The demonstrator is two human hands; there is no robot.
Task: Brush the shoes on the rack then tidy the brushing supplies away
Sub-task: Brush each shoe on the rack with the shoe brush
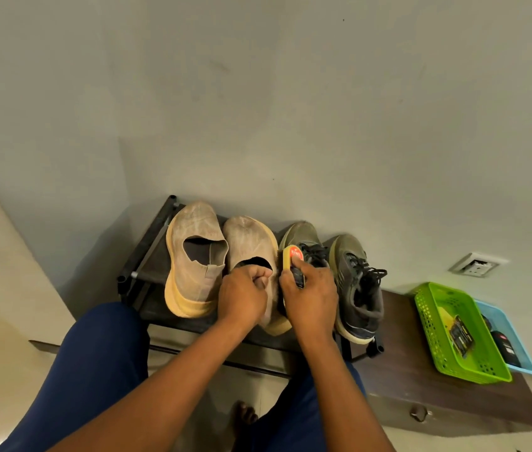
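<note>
Watching from the head camera: four shoes sit in a row on a dark rack (147, 275) at centre frame, toes toward the wall. From the left: a beige slip-on (193, 259), a second beige slip-on (248, 239), then two olive lace-ups (300, 236) and (356, 282).

I see the left hand (242, 298) curled into the collar of the second slip-on, grip clenched on its rim. The right hand (310, 298) grasps a brush (292, 259) with a yellow back and red label, pressed between that slip-on's right side and the nearer lace-up. Bristles face the beige shoe, as far as I can tell; the exact contact is hidden by the fingers.

At right of frame, a low brown table (421, 380) carries a green basket (434, 334) lying just beside a blue tray (502, 321). Dark packets lie in each; I cannot read them.

Blue trouser legs (95, 370) fill the lower left, a bare foot (245, 415) shows at bottom centre. A wall socket (476, 264) sits at right.
</note>
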